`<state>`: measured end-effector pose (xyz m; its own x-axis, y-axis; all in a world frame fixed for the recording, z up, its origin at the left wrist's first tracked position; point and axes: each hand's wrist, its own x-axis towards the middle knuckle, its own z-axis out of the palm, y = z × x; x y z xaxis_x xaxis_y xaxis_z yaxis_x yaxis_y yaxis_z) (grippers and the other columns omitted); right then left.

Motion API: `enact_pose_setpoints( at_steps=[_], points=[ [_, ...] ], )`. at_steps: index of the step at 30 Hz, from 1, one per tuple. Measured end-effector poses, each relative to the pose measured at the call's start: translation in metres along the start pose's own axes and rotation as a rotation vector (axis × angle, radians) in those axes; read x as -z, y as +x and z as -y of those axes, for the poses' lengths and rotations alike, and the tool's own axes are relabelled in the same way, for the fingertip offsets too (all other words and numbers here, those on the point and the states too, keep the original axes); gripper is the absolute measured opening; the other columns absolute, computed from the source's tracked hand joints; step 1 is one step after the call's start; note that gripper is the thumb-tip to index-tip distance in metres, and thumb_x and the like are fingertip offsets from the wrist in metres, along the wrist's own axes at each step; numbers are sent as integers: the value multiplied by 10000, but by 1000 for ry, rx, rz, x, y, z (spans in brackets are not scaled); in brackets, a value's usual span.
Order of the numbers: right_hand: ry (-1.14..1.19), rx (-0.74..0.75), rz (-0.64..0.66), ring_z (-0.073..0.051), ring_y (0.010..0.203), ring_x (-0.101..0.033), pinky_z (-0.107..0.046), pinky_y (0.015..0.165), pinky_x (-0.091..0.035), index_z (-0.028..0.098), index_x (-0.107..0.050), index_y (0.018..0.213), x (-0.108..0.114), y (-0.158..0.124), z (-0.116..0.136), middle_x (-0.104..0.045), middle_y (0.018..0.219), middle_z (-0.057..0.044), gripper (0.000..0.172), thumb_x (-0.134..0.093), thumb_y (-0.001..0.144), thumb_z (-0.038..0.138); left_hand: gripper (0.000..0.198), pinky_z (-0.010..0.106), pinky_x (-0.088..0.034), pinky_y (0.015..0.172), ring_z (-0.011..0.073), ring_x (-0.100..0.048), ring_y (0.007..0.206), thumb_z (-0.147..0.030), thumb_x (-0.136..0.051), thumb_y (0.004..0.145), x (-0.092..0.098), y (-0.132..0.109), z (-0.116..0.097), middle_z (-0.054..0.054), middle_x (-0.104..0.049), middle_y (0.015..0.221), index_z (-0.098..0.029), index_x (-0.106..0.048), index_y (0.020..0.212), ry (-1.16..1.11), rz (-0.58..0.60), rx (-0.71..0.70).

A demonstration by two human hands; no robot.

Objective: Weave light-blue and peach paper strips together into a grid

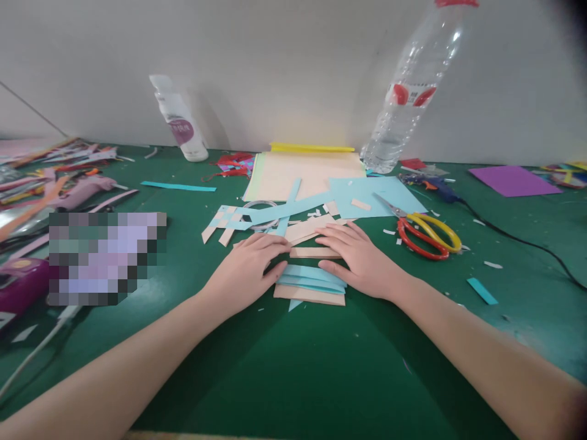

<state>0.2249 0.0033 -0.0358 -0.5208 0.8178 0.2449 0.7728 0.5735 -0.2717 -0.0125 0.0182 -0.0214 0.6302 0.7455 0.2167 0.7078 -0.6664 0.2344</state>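
Observation:
My left hand (247,266) and my right hand (362,260) rest on the table, either side of a small group of paper strips. A narrow beige paper strip (315,252) lies crosswise between them, its ends at my fingertips. Nearer to me are folded light-blue paper strips (312,278), touched by both thumbs, on top of a beige strip (309,296). Both hands are open, thumbs held apart from fingers; no firm grip on the paper shows. Beyond my left hand lies a blue-and-beige woven paper piece (228,219). More beige strips (307,231) lie past my fingers.
Scissors (424,235), a light-blue sheet (383,190) and a blue glue gun (440,188) lie right. Behind stand a clear bottle (403,116) and a white bottle (181,122). A blurred phone-like object (107,256) and a pink glue gun (85,189) are left.

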Motion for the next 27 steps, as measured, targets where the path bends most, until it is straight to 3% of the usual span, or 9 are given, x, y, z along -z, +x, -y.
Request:
enact_pose_setpoints(
  at_steps=[13, 21, 27],
  points=[
    [-8, 6, -1, -221, 1304, -369, -467, 1127, -175, 187, -471, 1282, -4, 2, 0, -485, 1362, -58, 499, -311, 925, 498, 319, 412, -425, 957, 228, -512, 1134, -271, -426, 899, 1, 0, -1, 63, -607, 1197, -180, -581, 1162, 38, -2, 19],
    [2, 19, -1, -225, 1272, -415, -486, 1118, -197, 222, -468, 1281, -2, 2, 2, -515, 1334, -53, 449, -322, 931, 463, 316, 402, -462, 897, 230, -520, 1125, -270, -406, 903, 2, 0, 1, 56, -597, 1210, -199, -578, 1158, 57, 2, 38],
    [-60, -117, -101, -253, 1312, -349, -470, 1097, -251, 128, -448, 1282, -4, 0, -2, -415, 1406, -123, 492, -322, 930, 448, 323, 422, -422, 951, 234, -513, 1125, -287, -403, 912, 3, 1, 3, 64, -588, 1216, -175, -573, 1163, 84, 15, 28]
  ],
)
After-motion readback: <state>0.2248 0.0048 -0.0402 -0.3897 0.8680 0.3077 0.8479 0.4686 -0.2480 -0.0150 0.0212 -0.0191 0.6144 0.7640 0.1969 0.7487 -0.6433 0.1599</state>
